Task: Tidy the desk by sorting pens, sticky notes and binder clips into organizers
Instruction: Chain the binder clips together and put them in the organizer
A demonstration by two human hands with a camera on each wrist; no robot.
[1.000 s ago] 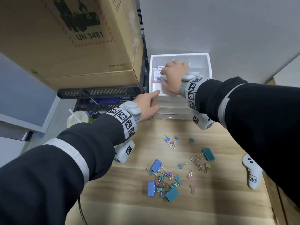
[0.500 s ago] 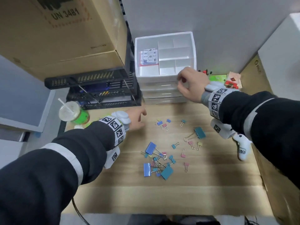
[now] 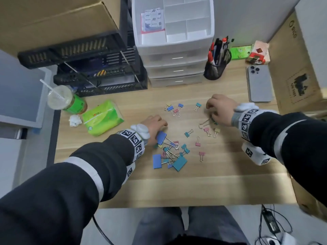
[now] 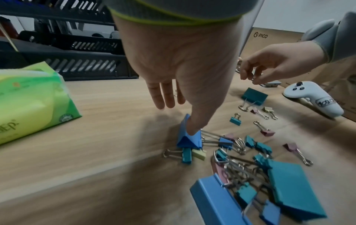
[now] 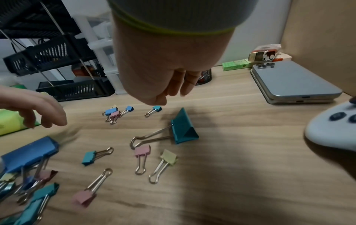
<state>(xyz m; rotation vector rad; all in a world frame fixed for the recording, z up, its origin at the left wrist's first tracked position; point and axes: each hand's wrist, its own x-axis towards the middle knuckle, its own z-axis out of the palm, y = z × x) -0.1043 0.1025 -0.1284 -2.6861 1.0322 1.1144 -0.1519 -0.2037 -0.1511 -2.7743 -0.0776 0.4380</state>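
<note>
On the wooden desk (image 3: 194, 188), straight left fingers (image 4: 194, 120) touch a blue clip (image 4: 189, 140); right fingers (image 5: 185, 83) hover curled, empty.

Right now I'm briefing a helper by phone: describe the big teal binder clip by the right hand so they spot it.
On the wooden desk, before the white drawer unit, find the right hand. Just under it lies the big teal binder clip, apart from the tangled pile. It dwarfs the small pink clip and yellow clip by its wire handles.
</note>
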